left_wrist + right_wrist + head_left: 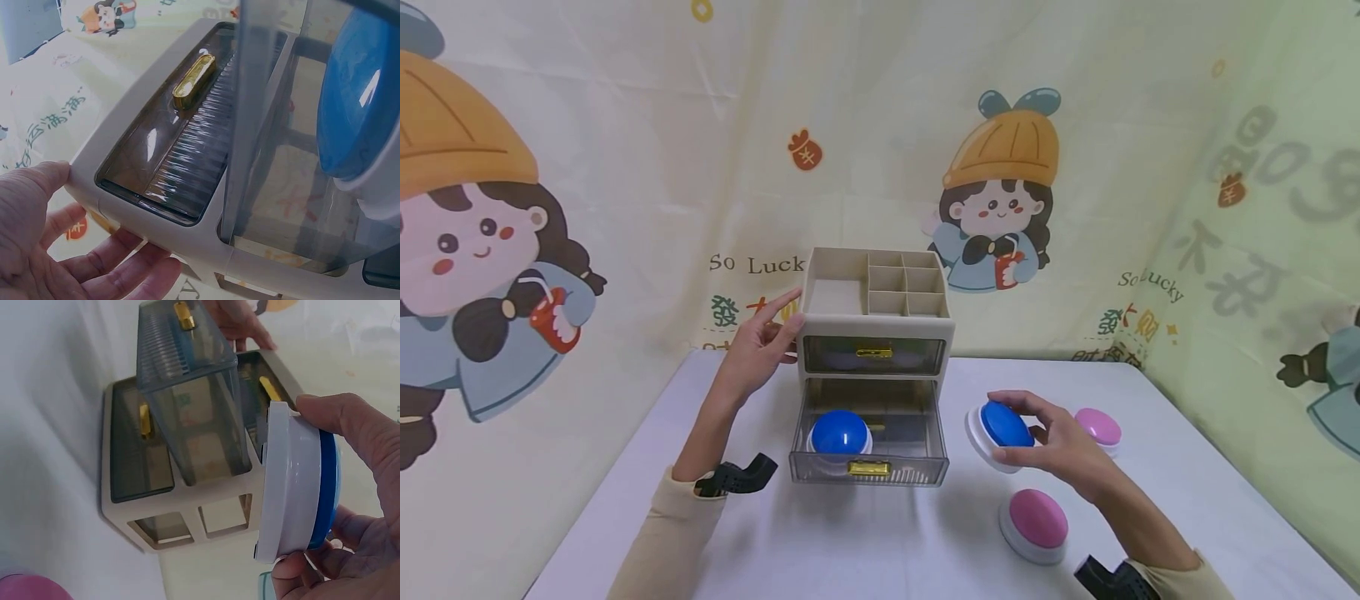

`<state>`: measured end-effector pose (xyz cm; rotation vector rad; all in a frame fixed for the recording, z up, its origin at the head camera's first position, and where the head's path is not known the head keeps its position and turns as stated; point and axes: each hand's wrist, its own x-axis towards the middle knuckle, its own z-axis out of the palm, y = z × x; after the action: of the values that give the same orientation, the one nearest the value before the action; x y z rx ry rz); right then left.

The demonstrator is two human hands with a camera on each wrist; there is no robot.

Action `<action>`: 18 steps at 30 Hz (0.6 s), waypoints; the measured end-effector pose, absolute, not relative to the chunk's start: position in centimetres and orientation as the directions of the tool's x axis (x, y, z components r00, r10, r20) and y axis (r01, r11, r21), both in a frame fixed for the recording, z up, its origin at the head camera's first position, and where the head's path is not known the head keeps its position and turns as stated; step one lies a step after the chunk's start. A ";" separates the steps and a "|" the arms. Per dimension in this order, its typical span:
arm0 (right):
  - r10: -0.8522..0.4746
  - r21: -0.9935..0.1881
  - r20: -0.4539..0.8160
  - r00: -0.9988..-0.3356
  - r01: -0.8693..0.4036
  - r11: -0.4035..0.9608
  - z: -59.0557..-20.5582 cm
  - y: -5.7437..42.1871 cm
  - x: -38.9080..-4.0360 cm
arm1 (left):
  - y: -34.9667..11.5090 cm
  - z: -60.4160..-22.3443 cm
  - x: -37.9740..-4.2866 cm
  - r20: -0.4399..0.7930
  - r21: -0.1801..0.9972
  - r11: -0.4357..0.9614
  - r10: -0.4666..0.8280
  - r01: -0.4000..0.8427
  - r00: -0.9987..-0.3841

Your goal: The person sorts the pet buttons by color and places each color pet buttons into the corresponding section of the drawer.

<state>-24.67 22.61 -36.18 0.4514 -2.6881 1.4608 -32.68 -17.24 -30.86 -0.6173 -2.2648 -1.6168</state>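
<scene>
A small white desktop organizer (pixel 877 325) stands on the table, one see-through drawer (pixel 917 471) pulled out. Inside that drawer lies a blue domed push button (pixel 839 432) with a white base. My left hand (pixel 756 347) rests its spread fingers against the organizer's left side; the left wrist view shows the thumb (pixel 50 172) at the corner of the casing. To the right of the drawer, my right hand (pixel 1060 442) grips a second blue push button (pixel 1006 423) by its edges. Its white base (pixel 284 481) is tilted, turned toward the organizer in the right wrist view.
Two pink push buttons with white bases are on the white table (pixel 880 558): a nearer one (pixel 1038 518) and a farther one (pixel 1098 426). Above the pulled-out drawer is a closed drawer (pixel 827 355) with a gold handle. A printed cloth (pixel 865 192) hangs behind.
</scene>
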 end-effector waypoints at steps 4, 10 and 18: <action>-0.252 -0.819 0.193 -0.948 -0.298 0.491 -35.8 22.4 -24.8 | -17.2 -30.9 -32.7 0.470 0.820 0.276 0.174 0.501 -0.865; -0.276 -0.814 0.184 -0.943 -0.304 0.496 -35.1 21.8 -24.9 | -17.3 -30.9 -32.7 0.468 0.822 0.274 0.172 0.498 -0.867; -0.288 -0.805 0.163 -0.944 -0.296 0.515 -34.4 20.7 -25.1 | -17.3 -30.7 -32.5 0.468 0.822 0.277 0.168 0.497 -0.868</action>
<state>-25.14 20.73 -34.42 0.5256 -2.7266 1.4507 -32.52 -17.25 -30.73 -0.6095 -2.2618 -1.6195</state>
